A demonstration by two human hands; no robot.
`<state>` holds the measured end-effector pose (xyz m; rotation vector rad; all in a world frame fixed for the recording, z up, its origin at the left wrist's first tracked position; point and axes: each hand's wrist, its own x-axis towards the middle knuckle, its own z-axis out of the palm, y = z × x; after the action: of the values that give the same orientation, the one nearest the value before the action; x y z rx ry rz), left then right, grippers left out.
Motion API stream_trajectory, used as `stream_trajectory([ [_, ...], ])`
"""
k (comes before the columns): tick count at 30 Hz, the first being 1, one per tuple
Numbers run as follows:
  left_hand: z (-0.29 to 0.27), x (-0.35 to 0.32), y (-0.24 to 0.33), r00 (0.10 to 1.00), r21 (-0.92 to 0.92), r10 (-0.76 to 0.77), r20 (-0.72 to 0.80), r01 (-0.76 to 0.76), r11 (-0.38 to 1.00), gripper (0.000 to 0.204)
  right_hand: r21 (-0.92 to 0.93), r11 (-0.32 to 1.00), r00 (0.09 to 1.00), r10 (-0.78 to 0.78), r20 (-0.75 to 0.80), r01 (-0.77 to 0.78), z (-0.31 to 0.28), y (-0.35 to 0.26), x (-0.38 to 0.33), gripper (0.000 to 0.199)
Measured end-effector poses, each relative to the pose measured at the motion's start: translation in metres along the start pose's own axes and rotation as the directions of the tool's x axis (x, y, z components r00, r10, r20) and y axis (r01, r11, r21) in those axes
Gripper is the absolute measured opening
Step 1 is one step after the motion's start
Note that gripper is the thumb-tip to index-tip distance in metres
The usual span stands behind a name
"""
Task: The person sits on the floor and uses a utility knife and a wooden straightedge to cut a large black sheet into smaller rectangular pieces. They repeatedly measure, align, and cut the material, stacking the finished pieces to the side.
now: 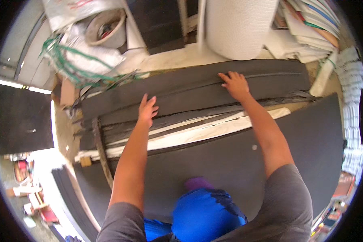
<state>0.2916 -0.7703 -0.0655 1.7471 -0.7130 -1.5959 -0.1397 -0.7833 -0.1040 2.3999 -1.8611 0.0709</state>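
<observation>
Two long dark grey foam-like strips (181, 86) lie side by side across the far part of the work area. Over the far strip my right hand (236, 85) reaches out with its fingers spread, near the seam between the strips. My left hand (148, 111) hovers or rests by the near strip, fingers apart and nothing in them. Whether either hand presses on the material, I cannot tell. Closer to me, a large dark sheet (213, 161) spreads under my arms, with a small pale spot on it.
Pale wooden boards (197, 133) and a narrow dark stick (101, 147) lie between strips and sheet. Beyond stand a white foam roll (240, 28), a bucket (107, 30), tangled green strapping (72, 60) and stacked thin sheets (310, 28). A dark panel (20, 121) stands at left.
</observation>
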Motion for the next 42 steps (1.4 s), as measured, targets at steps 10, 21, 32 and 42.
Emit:
stream_trajectory([
  [10, 0.019, 0.010, 0.002, 0.998, 0.141, 0.050, 0.044, -0.056, 0.988, 0.094, 0.021, 0.966, 0.966, 0.257, -0.005, -0.257, 0.000, 0.009, 0.003, 0.042],
  [21, -0.019, -0.006, -0.050, 0.989, -0.018, 0.126, -0.075, -0.128, 0.992, 0.081, -0.012, 0.998, 0.997, -0.060, 0.058, 0.060, -0.007, -0.118, 0.010, 0.059],
  [32, -0.198, -0.156, -0.155, 0.879, 0.389, 0.234, -0.414, -0.061, 0.919, 0.061, 0.285, 0.768, 0.735, -0.636, 0.237, 0.574, -0.039, -0.378, 0.038, 0.056],
  [42, -0.337, -0.385, -0.244, 0.834, 0.691, 0.204, -0.513, 0.260, 0.674, 0.053, 0.301, 0.243, 0.239, -0.970, 0.048, 0.922, -0.171, -0.604, -0.088, 0.063],
])
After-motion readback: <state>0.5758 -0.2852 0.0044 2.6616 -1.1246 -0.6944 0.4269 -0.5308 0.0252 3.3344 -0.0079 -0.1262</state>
